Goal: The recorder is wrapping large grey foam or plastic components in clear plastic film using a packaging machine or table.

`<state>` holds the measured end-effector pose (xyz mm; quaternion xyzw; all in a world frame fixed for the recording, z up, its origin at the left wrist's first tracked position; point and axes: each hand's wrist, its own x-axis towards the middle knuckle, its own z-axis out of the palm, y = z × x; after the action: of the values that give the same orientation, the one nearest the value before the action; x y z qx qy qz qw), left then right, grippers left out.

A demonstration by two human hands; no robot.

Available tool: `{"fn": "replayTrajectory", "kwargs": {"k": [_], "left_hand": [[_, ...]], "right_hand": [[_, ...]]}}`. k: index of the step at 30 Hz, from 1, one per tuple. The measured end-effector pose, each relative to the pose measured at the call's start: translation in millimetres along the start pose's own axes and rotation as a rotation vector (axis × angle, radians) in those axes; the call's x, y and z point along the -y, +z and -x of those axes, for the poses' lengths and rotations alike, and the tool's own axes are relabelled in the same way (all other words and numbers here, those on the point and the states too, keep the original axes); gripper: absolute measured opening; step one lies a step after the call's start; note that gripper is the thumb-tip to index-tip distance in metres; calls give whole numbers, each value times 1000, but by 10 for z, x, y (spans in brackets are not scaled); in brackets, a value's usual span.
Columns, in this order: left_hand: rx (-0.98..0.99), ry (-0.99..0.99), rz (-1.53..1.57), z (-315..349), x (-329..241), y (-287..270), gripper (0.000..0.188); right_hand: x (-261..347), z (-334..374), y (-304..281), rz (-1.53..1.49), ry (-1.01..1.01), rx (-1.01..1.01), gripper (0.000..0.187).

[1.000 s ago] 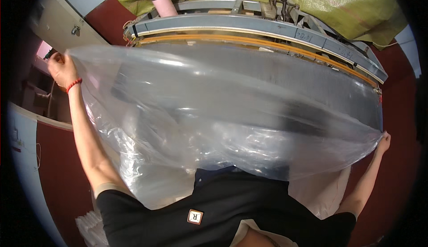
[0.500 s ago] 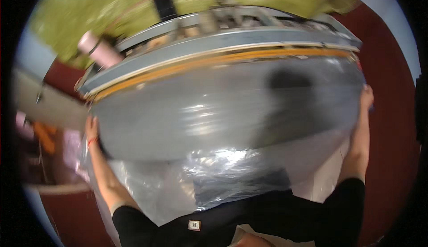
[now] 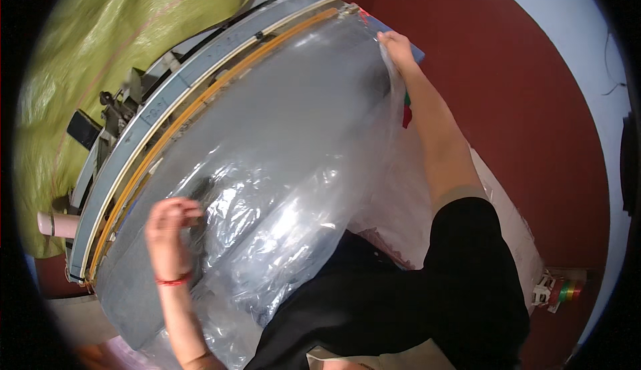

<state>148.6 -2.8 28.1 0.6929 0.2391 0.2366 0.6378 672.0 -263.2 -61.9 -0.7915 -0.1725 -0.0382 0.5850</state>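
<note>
A wide clear plastic sheet [image 3: 287,230], wrinkled and shiny, spreads over a grey flat surface [image 3: 267,103] and hangs toward my body. At the far right corner my right hand [image 3: 398,49] is closed on the edge of the sheet, its arm stretched out. My left hand [image 3: 172,226], with a red string at the wrist, is over the left part of the grey surface. Its fingers look bent but are smeared by motion, so whether they hold anything is unclear.
A long blue-grey metal frame [image 3: 153,106] with orange strips [image 3: 200,99] borders the far left side. Behind it lies yellow-green sheeting [image 3: 100,43]. A pink roll [image 3: 57,224] pokes out at the frame's near end. Coloured tape rolls [image 3: 567,291] stand at the right on the dark red floor [image 3: 521,136].
The view has swung to the right. My left hand has left the sheet's left edge and moved inward over the surface. My right hand stays on the far right corner.
</note>
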Motion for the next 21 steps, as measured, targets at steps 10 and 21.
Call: {"fn": "replayTrajectory", "kwargs": {"k": [10, 21], "left_hand": [[411, 584, -387, 37, 1221, 3042, 59], [1164, 622, 371, 526, -118, 1033, 40]], "right_hand": [[-23, -4, 203, -16, -52, -41, 20], [52, 79, 176, 152, -90, -68, 29]]}}
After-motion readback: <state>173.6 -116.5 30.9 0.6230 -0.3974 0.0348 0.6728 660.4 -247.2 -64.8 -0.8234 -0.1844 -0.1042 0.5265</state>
